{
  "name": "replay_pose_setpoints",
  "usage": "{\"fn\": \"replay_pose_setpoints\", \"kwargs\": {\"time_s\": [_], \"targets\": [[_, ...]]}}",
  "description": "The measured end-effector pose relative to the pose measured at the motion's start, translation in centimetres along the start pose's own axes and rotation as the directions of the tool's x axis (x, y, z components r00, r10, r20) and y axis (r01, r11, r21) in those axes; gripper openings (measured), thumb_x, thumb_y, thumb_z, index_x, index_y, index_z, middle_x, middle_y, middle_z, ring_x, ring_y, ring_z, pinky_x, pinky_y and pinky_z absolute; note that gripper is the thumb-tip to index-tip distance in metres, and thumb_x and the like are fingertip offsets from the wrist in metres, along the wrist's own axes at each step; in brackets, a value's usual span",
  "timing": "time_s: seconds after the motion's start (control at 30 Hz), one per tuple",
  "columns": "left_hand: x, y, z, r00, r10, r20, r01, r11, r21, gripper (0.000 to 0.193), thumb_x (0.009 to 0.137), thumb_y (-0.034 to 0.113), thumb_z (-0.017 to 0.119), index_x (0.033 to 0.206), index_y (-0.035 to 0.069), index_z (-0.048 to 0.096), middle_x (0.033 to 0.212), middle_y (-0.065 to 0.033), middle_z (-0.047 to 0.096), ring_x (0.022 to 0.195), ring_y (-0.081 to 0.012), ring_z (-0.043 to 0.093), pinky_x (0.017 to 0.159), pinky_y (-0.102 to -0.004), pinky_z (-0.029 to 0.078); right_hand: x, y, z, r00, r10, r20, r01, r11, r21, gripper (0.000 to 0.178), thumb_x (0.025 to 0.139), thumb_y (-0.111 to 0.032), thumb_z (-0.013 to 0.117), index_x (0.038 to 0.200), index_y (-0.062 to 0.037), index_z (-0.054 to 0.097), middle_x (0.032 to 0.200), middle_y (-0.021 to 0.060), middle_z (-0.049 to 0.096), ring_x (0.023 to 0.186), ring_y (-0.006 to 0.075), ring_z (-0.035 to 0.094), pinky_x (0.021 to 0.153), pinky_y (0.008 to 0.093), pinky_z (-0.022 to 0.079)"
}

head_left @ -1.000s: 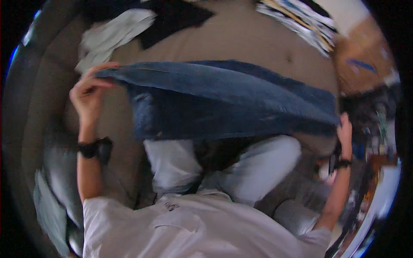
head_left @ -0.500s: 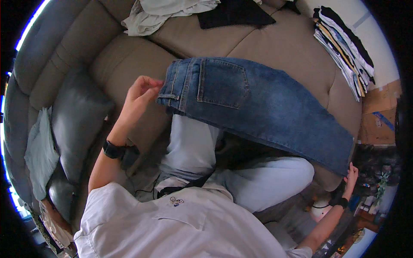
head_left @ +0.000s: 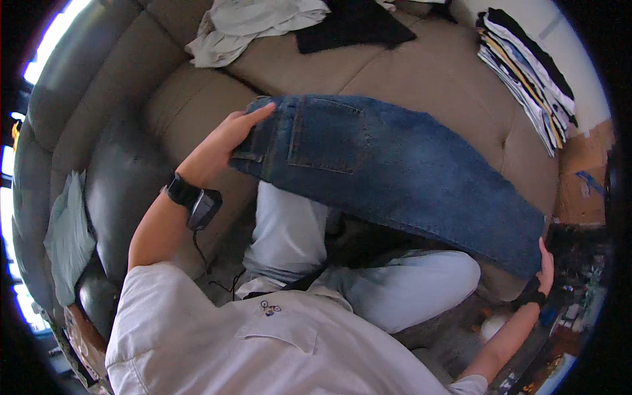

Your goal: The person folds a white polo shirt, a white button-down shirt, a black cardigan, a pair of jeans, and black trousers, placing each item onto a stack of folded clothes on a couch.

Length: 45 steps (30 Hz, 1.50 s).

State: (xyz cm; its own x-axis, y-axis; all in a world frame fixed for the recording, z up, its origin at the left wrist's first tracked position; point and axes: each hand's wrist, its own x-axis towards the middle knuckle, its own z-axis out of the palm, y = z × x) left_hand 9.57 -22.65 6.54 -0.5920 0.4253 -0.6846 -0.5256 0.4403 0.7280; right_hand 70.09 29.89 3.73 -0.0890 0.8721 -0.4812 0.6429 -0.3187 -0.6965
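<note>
A pair of dark blue jeans [head_left: 408, 171], folded lengthwise with a back pocket facing up, stretches over the sofa edge and above my knees. At the waistband end, my left hand [head_left: 232, 135] grips it, the thumb lying on top and the other fingers hidden beneath. My right hand [head_left: 546, 268] holds the hem end at the far right, its fingers along the edge and partly behind the cloth. A dark band circles each wrist.
The brown sofa [head_left: 461, 85] carries a pale crumpled garment [head_left: 257, 26], a black cloth [head_left: 352, 29] and a stack of folded clothes [head_left: 526, 79]. Grey cushions [head_left: 128, 197] lean at the left. A cardboard box [head_left: 582, 174] stands right, above a cluttered area.
My left hand has shifted from the waistband's edge onto it, thumb over the top. My right hand has moved slightly outward along the hem. The waistband end has dropped a little toward me.
</note>
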Motion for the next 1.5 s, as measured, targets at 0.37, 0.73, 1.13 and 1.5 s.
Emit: {"fn": "replay_pose_setpoints", "kwargs": {"time_s": [0.37, 0.73, 1.13, 1.5], "targets": [[3.0, 12.0, 1.5, 0.255, 0.964, 0.069, -0.828, 0.181, 0.531, 0.048, 0.089, 0.035, 0.072, 0.115, -0.003, 0.058, 0.096, -0.0132, 0.068, 0.083, -0.0188, 0.063, 0.076, -0.0325, 0.051, -1.4, -0.7, -3.8, 0.81, -0.216, -0.545, 0.295, 0.953, 0.061, 0.064, 0.098, -0.047, 0.055, 0.139, 0.0027, 0.05, 0.129, 0.0147, 0.06, 0.116, 0.0259, 0.057, 0.1, 0.0375, 0.042], [22.4, 9.9, 7.2, 0.707, 0.689, 0.158, -0.452, 0.269, 0.851, 0.082, 0.087, 0.062, 0.06, 0.118, -0.013, 0.051, 0.107, -0.0317, 0.063, 0.102, -0.0428, 0.062, 0.088, -0.0476, 0.049, 1.2, 14.7, -2.4, 0.778, -0.373, -0.506, -0.085, 0.735, -0.673, 0.062, 0.101, -0.052, 0.041, 0.089, 0.0055, 0.062, 0.086, 0.0271, 0.06, 0.085, 0.0422, 0.061, 0.074, 0.0495, 0.047], [19.4, 6.2, 5.6, 0.647, 0.736, 0.201, -0.372, 0.075, 0.925, 0.057, 0.096, 0.052, 0.052, 0.101, -0.005, 0.045, 0.089, -0.0358, 0.063, 0.082, -0.0535, 0.06, 0.069, -0.0564, 0.05, -2.1, 11.4, 2.5, 0.706, -0.335, -0.624, -0.18, 0.768, -0.615, 0.068, 0.1, -0.055, 0.039, 0.126, 0.0048, 0.058, 0.117, 0.0272, 0.063, 0.108, 0.042, 0.06, 0.093, 0.0475, 0.049], [23.2, 12.0, 7.9, 0.478, 0.841, 0.253, -0.513, 0.033, 0.858, 0.072, 0.091, 0.059, 0.056, 0.112, -0.009, 0.057, 0.097, -0.0279, 0.065, 0.091, -0.0406, 0.063, 0.084, -0.0441, 0.049, 2.2, 9.8, -3.3, 0.875, -0.153, -0.46, 0.017, 0.958, -0.287, 0.061, 0.091, -0.058, 0.058, 0.109, 0.0002, 0.064, 0.097, 0.0115, 0.062, 0.089, 0.0251, 0.057, 0.087, 0.035, 0.045]]}}
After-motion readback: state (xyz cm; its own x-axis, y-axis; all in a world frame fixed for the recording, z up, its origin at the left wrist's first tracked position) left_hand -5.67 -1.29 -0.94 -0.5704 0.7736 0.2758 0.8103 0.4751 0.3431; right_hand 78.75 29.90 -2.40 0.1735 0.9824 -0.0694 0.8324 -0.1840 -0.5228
